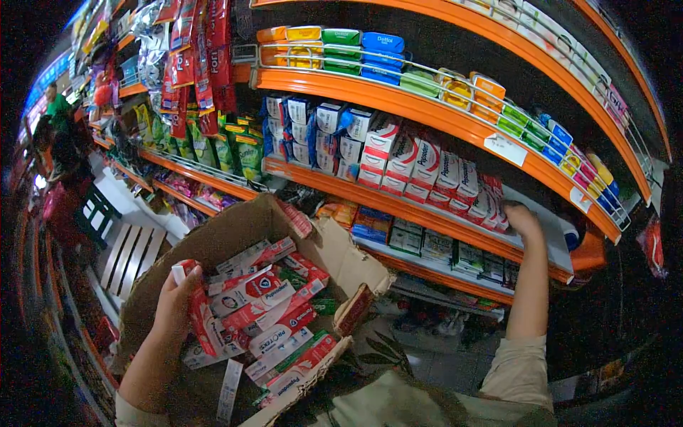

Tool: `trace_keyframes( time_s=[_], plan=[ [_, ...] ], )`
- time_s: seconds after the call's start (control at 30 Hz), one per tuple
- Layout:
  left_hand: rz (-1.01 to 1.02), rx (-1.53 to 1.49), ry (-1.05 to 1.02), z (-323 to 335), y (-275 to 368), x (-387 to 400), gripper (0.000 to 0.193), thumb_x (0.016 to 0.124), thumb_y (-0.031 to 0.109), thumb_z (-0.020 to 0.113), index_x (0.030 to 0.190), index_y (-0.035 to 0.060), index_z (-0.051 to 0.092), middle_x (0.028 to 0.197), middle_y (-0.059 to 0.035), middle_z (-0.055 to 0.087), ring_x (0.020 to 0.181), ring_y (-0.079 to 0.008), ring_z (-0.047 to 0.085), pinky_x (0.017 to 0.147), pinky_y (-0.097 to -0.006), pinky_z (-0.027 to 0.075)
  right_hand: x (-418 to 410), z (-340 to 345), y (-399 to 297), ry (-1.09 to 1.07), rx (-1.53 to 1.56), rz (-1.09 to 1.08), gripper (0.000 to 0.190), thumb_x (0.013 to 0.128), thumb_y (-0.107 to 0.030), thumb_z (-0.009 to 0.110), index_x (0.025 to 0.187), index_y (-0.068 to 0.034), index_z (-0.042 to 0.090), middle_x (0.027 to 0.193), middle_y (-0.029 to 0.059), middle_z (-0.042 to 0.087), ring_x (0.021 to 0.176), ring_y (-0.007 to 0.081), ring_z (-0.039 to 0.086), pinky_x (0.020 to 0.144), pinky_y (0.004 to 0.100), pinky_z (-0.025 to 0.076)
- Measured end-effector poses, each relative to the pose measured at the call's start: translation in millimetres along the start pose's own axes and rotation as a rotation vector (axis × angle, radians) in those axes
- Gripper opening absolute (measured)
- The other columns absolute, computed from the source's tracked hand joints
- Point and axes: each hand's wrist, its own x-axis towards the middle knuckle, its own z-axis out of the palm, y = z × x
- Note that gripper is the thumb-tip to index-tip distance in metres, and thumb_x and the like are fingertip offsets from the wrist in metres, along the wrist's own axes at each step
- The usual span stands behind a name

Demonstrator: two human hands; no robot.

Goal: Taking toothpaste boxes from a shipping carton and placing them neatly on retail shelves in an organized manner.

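My left hand (pixel 179 299) grips a red-and-white Pepsodent toothpaste box (pixel 205 320) above the left side of an open cardboard box (pixel 224 235). Inside lie several toothpaste boxes (pixel 288 325), mostly red and white, some with green, in a loose jumble. To the right, my right hand (pixel 520 218) reaches onto the orange-edged shelf (pixel 453 219) and touches the right end of a row of stacked Pepsodent boxes (pixel 427 165). Whether its fingers hold one of them cannot be told, as the fingertips are partly hidden.
Blue-and-white boxes (pixel 331 133) stand left of the row. Above are wrapped soap bars (pixel 383 53) behind a wire rail; more packs (pixel 411 235) fill the shelf below. Red sachets (pixel 213 53) hang at upper left, over green pouches (pixel 248 155). A person in green (pixel 56 101) is at far left.
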Motion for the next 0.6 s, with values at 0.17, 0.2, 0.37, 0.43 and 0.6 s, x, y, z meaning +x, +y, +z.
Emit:
trace_keyframes(
  time_s=[0.17,0.2,0.37,0.43,0.6],
  plan=[
    [-0.012,-0.028,0.009,0,-1,-2,0.027,0.083,0.026,0.064,0.102,0.0082,0.053,0.084,0.0005,0.054,0.069,-0.0109,0.053,0.059,-0.0267,0.044,-13,3,3,0.015,-0.091,-0.158,0.05,0.084,-0.042,0.047,0.102,0.003,0.061,0.106,0.0263,0.058,0.099,0.0386,0.055,0.083,0.0413,0.042],
    [-0.012,-0.028,0.006,0,0,-2,0.027,0.083,0.026,0.064,0.102,0.0082,0.053,0.084,0.0005,0.054,0.069,-0.0109,0.053,0.059,-0.0267,0.044,-13,3,4,0.044,-0.07,-0.115,0.049,0.084,-0.042,0.048,0.1,0.002,0.062,0.103,0.0257,0.059,0.097,0.0364,0.057,0.082,0.04,0.042],
    [-0.006,-0.025,-0.031,9,5,-4,0.027,0.084,0.026,0.063,0.102,0.008,0.053,0.086,-0.0004,0.054,0.073,-0.0118,0.053,0.062,-0.0274,0.044,15,11,47,-0.005,0.033,-0.004,0.048,0.084,-0.042,0.049,0.1,0.001,0.062,0.094,0.0217,0.062,0.091,0.028,0.059,0.079,0.0353,0.043],
    [-0.019,-0.008,-0.013,7,5,-4,0.027,0.084,0.025,0.063,0.102,0.0079,0.053,0.086,-0.0005,0.054,0.073,-0.0119,0.053,0.063,-0.0275,0.044,4,11,29,-0.029,0.123,-0.024,0.052,0.084,-0.044,0.051,0.109,0.001,0.058,0.1,0.0175,0.061,0.095,0.0227,0.056,0.079,0.033,0.042],
    [-0.009,-0.027,-0.017,5,1,-3,0.026,0.084,0.024,0.062,0.102,0.0075,0.053,0.086,-0.0002,0.054,0.073,-0.0112,0.053,0.064,-0.0272,0.043,-46,10,13,0.012,0.393,-0.227,0.054,0.082,-0.035,0.06,0.121,0.0,0.05,0.113,0.0164,0.056,0.105,0.0249,0.053,0.089,0.0334,0.04]
  ],
)
